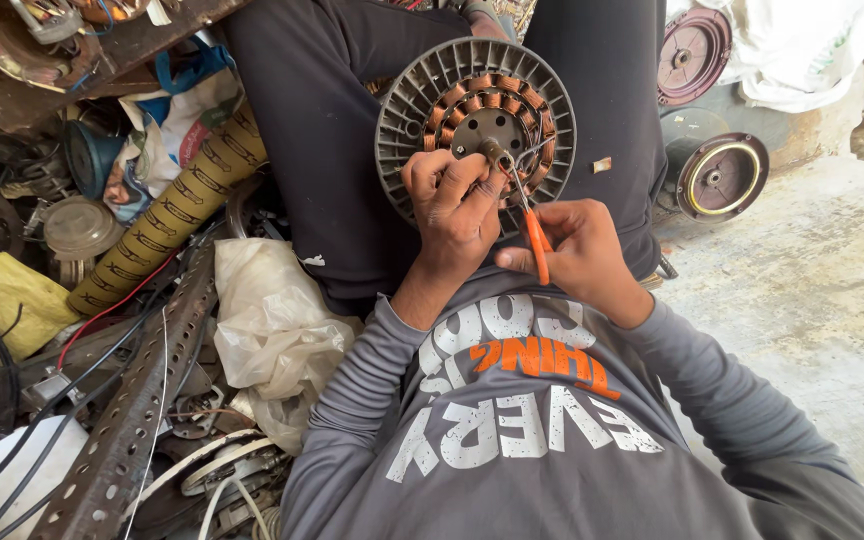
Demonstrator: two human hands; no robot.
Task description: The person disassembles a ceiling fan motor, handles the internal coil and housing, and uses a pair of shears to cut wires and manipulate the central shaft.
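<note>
A round grey fan motor stator [476,118] with copper windings and a finned rim rests on my lap, between my dark trouser legs. My left hand [455,205] grips its lower edge, with the fingers pinching thin wires near the central shaft. My right hand [580,250] is closed on a small orange-handled cutter [535,238] whose tip points up into the wires by the shaft. The wires themselves are mostly hidden by my fingers.
Left of me lies a heap of scrap: a perforated metal angle bar [142,400], a patterned cardboard tube [172,215], crumpled plastic bags [272,330], cables and motor parts. Two round motor covers [722,175] lie at the upper right on the concrete floor [812,300].
</note>
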